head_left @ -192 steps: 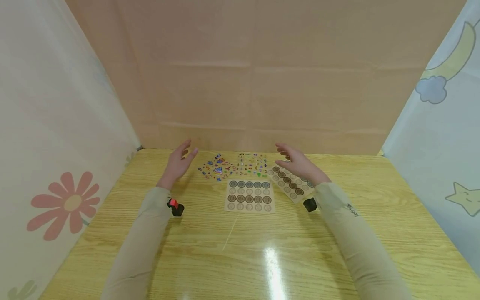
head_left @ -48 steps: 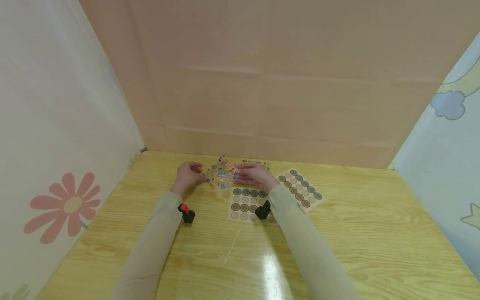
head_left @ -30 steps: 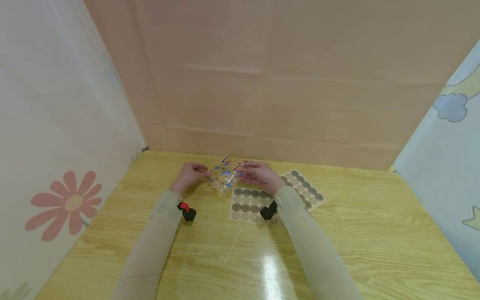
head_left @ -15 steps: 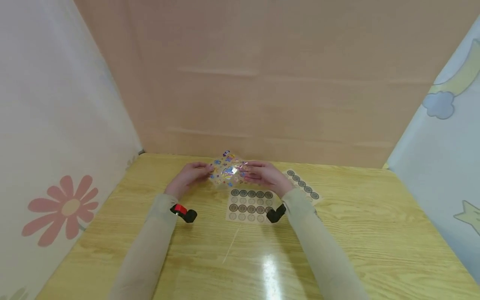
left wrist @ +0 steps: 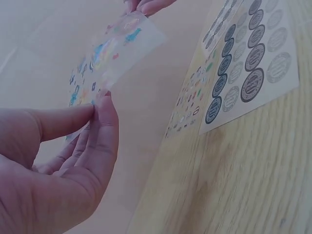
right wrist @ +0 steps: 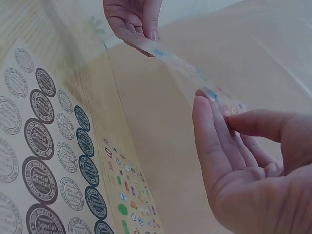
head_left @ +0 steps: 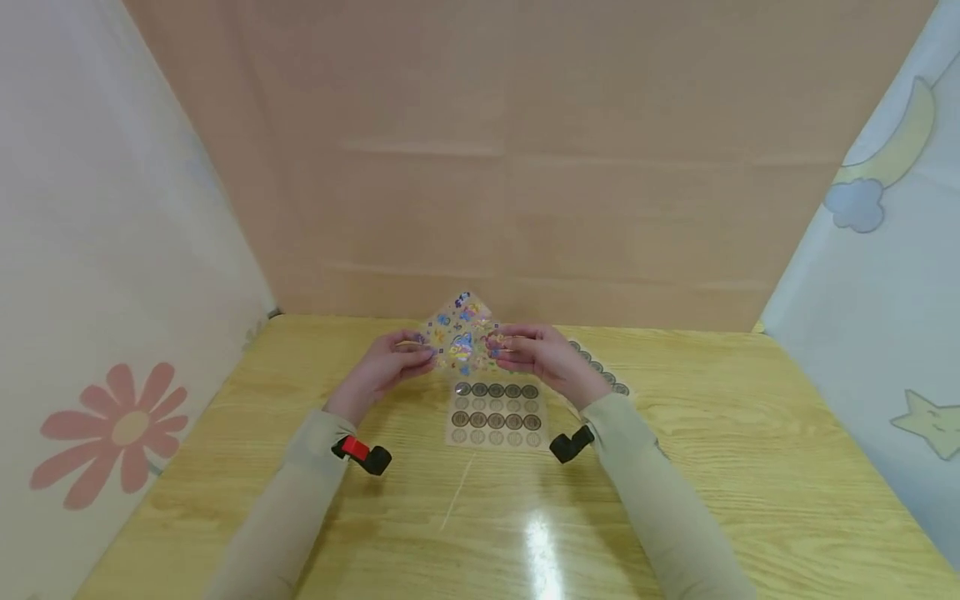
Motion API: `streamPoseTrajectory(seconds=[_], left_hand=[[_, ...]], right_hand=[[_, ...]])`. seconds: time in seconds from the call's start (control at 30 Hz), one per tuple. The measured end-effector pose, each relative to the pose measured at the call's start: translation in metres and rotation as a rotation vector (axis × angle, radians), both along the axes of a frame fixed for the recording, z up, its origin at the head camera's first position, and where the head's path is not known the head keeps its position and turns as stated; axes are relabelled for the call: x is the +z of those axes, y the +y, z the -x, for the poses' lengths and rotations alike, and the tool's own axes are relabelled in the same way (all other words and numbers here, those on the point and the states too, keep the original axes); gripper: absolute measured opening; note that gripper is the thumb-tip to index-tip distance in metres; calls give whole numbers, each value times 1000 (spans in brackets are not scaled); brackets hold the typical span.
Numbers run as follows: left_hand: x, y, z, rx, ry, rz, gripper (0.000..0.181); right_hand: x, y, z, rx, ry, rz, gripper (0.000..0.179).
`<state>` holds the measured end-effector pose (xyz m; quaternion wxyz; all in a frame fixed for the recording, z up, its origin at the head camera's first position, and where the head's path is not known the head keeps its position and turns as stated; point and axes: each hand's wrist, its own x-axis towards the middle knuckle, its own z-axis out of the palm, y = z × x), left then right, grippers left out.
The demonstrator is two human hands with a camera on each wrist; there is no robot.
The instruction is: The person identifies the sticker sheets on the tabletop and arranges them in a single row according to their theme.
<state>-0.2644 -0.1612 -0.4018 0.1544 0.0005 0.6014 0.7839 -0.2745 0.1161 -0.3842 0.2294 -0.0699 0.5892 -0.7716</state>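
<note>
A clear sticker sheet (head_left: 461, 337) with small colourful shapes is held up off the table between both hands, one corner pointing up. My left hand (head_left: 381, 367) pinches its left corner between thumb and fingers; the left wrist view shows the thumb (left wrist: 68, 122) pressed on the sheet's edge. On the opposite corner, my right hand (head_left: 551, 360) pinches with thumb and fingers, also seen in the right wrist view, where the sheet (right wrist: 187, 73) appears nearly edge-on. Below them lies a beige sheet of round stickers (head_left: 497, 414).
A second round-sticker sheet (head_left: 618, 386) lies to the right, partly behind the right hand. Another clear sheet with tiny stickers (right wrist: 129, 190) lies at the table's back, mostly covered in the head view. The wooden table (head_left: 712, 433) meets a beige back curtain (head_left: 495, 208).
Earlier both hands were empty above the table and the colourful sheet lay flat. Since then they have taken its two corners, lifted it and tilted it upright.
</note>
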Motion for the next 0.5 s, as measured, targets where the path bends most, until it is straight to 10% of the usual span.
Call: streamPoseTrajectory(seconds=[0.5], left_hand=[[4,-2,-26,-32,83,118,32]], right_hand=[[-1,5,-27,94,75,-83,38]])
